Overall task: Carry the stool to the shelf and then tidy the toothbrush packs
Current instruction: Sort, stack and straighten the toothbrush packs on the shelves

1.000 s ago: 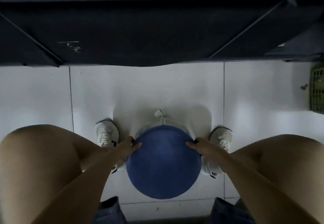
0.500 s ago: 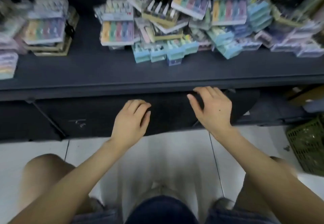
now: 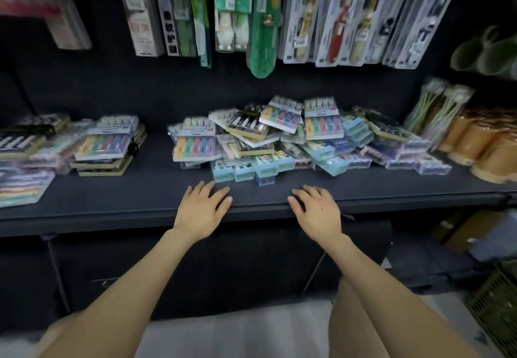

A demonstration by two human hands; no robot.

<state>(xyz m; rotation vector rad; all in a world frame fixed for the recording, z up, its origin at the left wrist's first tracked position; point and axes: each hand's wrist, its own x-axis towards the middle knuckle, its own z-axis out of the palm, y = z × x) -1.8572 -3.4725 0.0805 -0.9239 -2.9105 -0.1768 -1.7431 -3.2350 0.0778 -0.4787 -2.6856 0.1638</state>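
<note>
Though dim, shelf under heaped toothbrush packs

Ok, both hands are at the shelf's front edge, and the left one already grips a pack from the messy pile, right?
Not quite. The head view shows the left hand gripping nothing: it lies open at the shelf's front edge, like the right hand, just short of the messy pile.
</note>
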